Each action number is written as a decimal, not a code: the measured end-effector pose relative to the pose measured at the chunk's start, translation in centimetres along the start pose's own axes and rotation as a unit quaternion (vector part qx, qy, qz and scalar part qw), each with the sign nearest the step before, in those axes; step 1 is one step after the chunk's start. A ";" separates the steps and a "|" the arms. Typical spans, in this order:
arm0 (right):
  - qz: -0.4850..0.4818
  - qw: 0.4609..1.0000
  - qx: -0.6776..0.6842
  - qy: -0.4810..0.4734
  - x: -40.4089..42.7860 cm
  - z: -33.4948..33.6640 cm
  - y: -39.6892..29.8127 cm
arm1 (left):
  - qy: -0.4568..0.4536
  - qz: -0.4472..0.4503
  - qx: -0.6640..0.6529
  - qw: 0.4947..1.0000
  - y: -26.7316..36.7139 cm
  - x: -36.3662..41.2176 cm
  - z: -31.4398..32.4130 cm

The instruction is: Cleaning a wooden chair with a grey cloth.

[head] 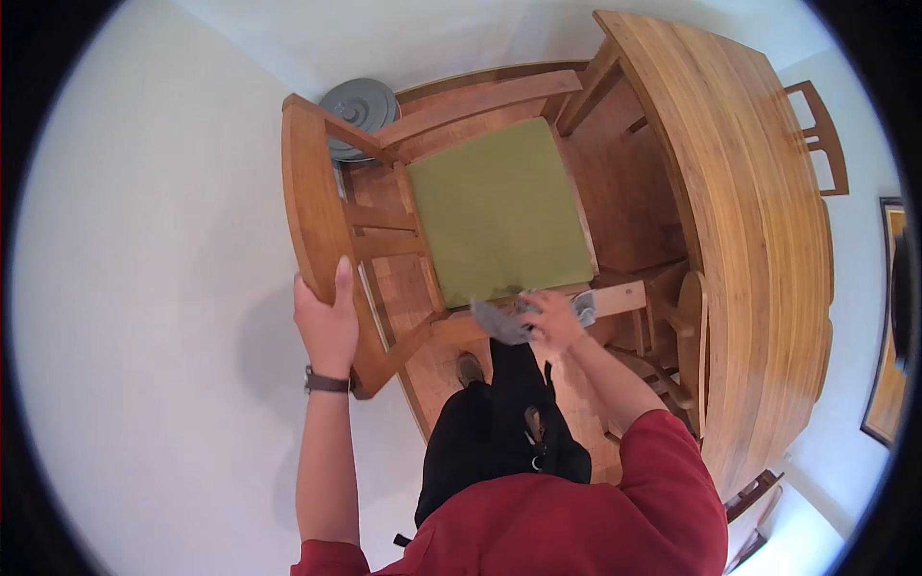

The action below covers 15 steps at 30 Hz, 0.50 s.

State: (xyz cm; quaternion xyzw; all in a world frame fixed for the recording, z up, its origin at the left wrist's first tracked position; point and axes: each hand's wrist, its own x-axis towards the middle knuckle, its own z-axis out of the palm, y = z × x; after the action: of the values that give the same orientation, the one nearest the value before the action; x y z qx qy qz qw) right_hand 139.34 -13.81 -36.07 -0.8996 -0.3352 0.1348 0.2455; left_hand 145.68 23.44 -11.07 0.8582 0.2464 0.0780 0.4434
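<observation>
Before me stands a wooden armchair (310,187) with a green seat cushion (504,216). My left hand (328,324) grips the top rail of its backrest, the thumb on one face and the fingers hidden behind. In my right hand (555,317) is a grey cloth (500,322), pressed on the chair's near armrest (619,299). Part of the cloth hangs loose on the left of the hand, and another part shows at its right. Dark marks show on the cushion's near edge, close to the cloth.
A long wooden table (749,237) runs along the right, with a wooden chair (691,345) at its near side and another chair (828,137) beyond. Behind the armchair, a grey round lidded bin (360,108) stands in the corner. A white wall (158,288) rises close on the left.
</observation>
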 end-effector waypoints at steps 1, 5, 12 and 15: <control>0.031 0.999 0.007 0.031 -1.2 0.0 1.6 | 0.007 0.029 0.013 0.999 -0.1 -0.1 0.2; 0.207 0.965 0.000 0.159 -4.3 -1.2 4.7 | 0.010 0.009 0.035 0.999 -0.3 -0.4 -0.1; 0.394 0.803 -0.128 0.429 -2.1 3.4 1.3 | 0.004 0.082 -0.016 0.996 -2.5 0.1 -0.3; 0.313 0.870 -0.094 0.369 -0.3 7.3 -3.3 | 0.002 0.089 0.001 0.996 -2.5 -0.1 -0.7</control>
State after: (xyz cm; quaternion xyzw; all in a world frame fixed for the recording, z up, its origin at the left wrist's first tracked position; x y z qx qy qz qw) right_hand 134.39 -9.23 -40.41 -0.9604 0.0683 -0.1691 0.2107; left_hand 144.50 25.08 -12.63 0.8770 0.1697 0.1185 0.4336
